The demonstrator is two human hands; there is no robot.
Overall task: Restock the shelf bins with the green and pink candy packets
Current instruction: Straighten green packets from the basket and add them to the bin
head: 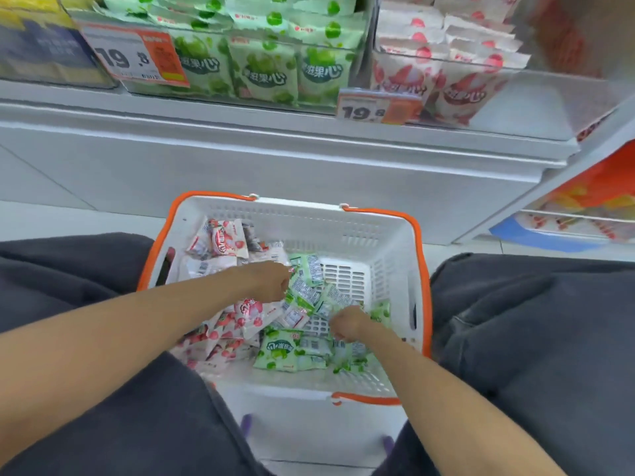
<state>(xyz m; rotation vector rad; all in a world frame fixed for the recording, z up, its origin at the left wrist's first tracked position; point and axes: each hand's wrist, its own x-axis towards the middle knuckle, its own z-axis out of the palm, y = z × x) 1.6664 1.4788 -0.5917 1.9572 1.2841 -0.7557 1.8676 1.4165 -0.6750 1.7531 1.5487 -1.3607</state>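
A white basket with orange handles (347, 221) sits on the floor between my knees. Pink candy packets (223, 242) fill its left side and green candy packets (280, 350) its right. My left hand (271, 280) reaches into the middle and pinches a green packet (302, 290) in the pile. My right hand (347, 324) is curled around green packets near the basket's right side. On the shelf above, a clear bin of green packets (264, 63) stands beside a clear bin of pink packets (457, 73).
Price tags reading 19.8 hang on the green bin (134, 56) and between the bins (378, 108). A white shelf base (275, 159) runs below. My dark-trousered knees (532, 321) flank the basket. Orange boxes (591, 197) sit on a lower right shelf.
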